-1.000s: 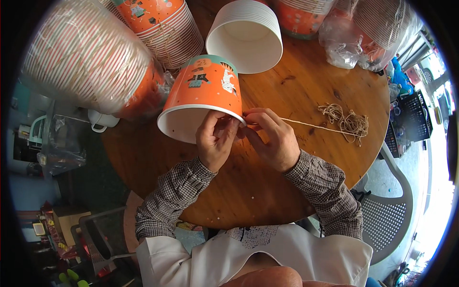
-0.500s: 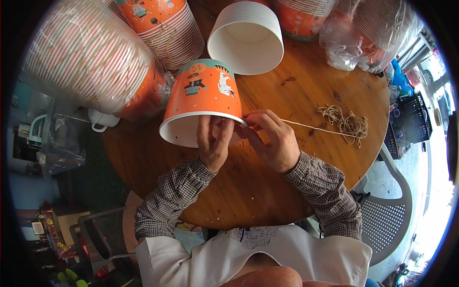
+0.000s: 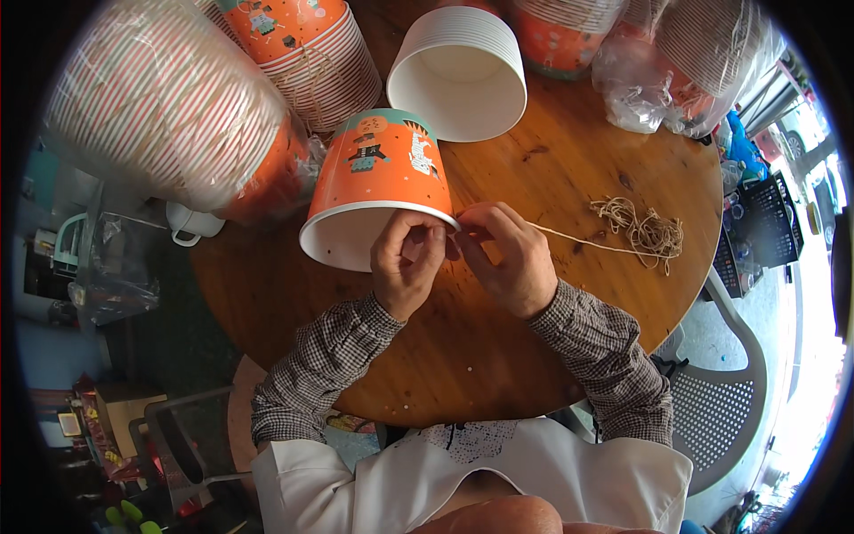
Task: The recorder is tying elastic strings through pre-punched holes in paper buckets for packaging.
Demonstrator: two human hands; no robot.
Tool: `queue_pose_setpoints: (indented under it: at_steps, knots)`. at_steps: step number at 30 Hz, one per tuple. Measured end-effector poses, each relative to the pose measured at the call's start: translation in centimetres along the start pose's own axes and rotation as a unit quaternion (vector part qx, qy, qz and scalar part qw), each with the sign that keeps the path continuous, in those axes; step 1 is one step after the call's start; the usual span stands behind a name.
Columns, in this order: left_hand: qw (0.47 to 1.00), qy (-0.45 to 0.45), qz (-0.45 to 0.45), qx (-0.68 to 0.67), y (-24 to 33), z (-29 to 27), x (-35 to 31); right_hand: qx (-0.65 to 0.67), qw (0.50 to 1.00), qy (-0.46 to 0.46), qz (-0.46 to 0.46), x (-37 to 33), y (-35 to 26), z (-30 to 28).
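Ideally, keep the thin beige twine (image 3: 656, 235) lightly taut: right hand (image 3: 511, 264) fingers pinch it beside the white-rimmed orange paper tub (image 3: 378, 185); left hand (image 3: 405, 271) fingers' hold cannot be told.

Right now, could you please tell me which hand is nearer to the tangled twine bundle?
Right. The right hand is at the rim of the orange bucket, left of the tangled twine bundle; the left hand is farther left, at the same rim.
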State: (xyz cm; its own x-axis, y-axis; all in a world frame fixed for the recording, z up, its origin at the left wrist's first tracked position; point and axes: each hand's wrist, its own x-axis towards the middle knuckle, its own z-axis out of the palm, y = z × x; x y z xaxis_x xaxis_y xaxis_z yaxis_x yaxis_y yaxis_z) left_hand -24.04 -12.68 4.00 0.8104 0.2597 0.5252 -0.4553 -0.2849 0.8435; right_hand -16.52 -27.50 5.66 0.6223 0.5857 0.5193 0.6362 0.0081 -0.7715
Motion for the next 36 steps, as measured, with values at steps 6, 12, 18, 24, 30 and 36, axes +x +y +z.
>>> queue_pose_setpoints:
  at_steps: [6, 12, 18, 24, 30, 36]
  knots:
    - [0.993, 0.05, -0.069, -0.081, 0.9, 1.0, 0.7, -0.007, 1.0, -0.003, 0.015, 0.0, 0.4, 0.1]
    - [0.987, 0.026, -0.1, -0.124, 0.4, 0.5, 0.8, 0.038, 0.998, -0.013, 0.048, 0.3, -0.1, 0.3]
    - [0.996, 0.045, -0.061, -0.044, -1.3, -0.1, 0.8, 0.017, 0.995, -0.013, 0.094, 0.7, 0.1, 0.0]
    - [0.995, 0.039, -0.077, -0.045, -1.6, 0.0, 0.6, 0.014, 0.995, -0.004, 0.103, 1.3, 0.1, 0.3]
    - [0.994, 0.026, -0.109, -0.013, -2.2, 0.0, 0.6, -0.06, 0.998, 0.008, 0.023, 1.0, 0.6, 0.6]
    - [0.995, 0.0, -0.074, 0.069, -2.1, -0.1, 0.6, -0.046, 0.999, 0.01, 0.026, 0.6, 0.4, 1.0]
